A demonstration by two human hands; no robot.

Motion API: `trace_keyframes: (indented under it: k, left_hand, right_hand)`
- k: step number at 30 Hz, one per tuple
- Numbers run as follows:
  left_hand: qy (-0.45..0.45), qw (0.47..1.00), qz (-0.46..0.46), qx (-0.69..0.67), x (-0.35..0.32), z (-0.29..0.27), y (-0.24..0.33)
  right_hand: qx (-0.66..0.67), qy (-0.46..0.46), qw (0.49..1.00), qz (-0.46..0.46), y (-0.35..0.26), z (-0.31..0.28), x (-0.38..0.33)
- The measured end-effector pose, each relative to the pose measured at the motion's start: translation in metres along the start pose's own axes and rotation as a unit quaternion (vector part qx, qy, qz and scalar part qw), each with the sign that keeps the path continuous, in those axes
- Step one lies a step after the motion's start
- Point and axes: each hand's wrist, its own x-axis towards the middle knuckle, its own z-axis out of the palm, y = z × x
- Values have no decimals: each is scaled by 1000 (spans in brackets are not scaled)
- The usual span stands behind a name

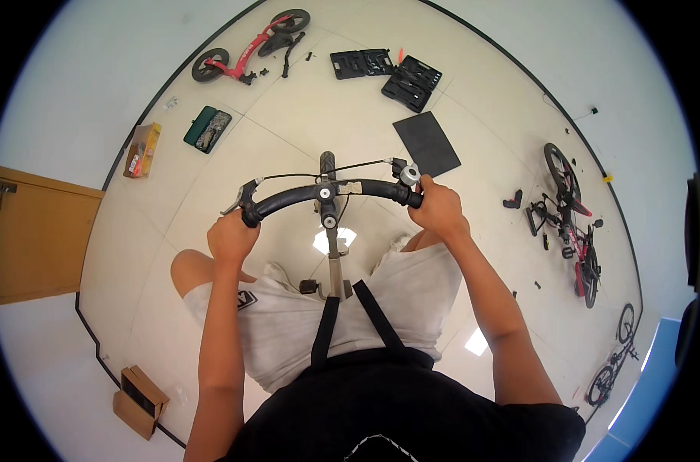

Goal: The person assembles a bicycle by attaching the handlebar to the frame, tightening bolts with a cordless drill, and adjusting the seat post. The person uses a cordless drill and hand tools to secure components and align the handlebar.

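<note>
A black bicycle handlebar spans the space in front of me, above the front wheel and a pale frame tube. My left hand is closed around its left end, just behind a brake lever. At the right end, my right hand is closed on the bar beside a silver bell. Brake cables arch ahead of the bar from both sides. A pedal shows low on the left, between my legs. My fingers' undersides are hidden.
Ahead lie black tool cases and a dark mat. A red balance bike lies far left, near a green box. Bike parts and a toppled bike are on the right. Cardboard boxes sit lower left, below a wooden door.
</note>
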Motion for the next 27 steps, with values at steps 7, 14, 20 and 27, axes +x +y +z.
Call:
trace_keyframes:
  k: [7, 14, 20, 27]
  left_hand:
    - [15, 996, -61, -63, -45, 30, 5]
    - [-5, 988, -123, -96, -84, 34, 25]
    - [-22, 987, -142, -79, -76, 32, 44]
    - [-16, 987, -125, -98, -70, 26, 27]
  right_hand:
    - [-34, -4, 995, -96, 15, -10, 44]
    - [-32, -34, 981, -187, 22, -13, 79]
    - [-33, -39, 987, -154, 37, -13, 84]
    - [-5, -46, 987, -153, 18, -20, 80]
